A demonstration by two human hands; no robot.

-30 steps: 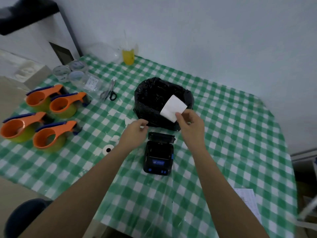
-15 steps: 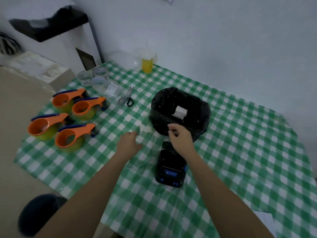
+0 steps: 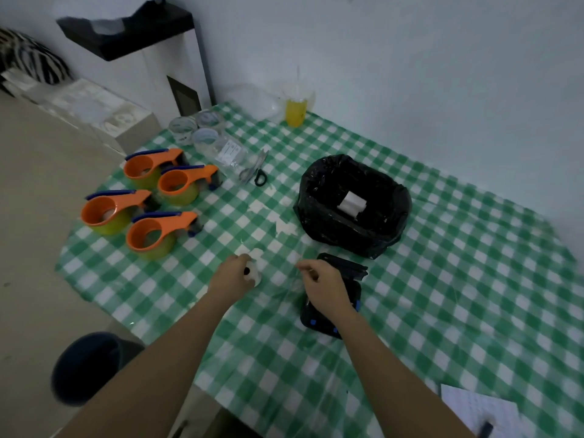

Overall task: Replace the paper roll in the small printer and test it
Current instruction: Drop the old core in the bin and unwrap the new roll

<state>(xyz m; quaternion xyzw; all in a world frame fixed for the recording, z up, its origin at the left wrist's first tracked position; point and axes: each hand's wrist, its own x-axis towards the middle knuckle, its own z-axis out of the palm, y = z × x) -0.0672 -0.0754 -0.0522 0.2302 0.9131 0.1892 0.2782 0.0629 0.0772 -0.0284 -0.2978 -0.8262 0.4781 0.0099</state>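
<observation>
Two hands over green-check tablecloth (image 3: 442,279): L fingers (image 3: 241,267) grasping paper roll (image 3: 254,275); R fingers (image 3: 305,268) curled, empty.

Dim rm: pale wall (image 3: 410,58), beige floor (image 3: 38,216), table w/ green-checked cloth (image 3: 458,279).

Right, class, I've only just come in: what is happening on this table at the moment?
A person is changing the paper in a small black printer on a green-and-white checked tablecloth. The printer's lid stands open. The left hand is closed around a small white paper roll beside the printer, while the right hand hovers over the printer, apparently holding nothing. A white piece of paper lies inside the black-lined bin behind. No roll looks loaded yet.
</observation>
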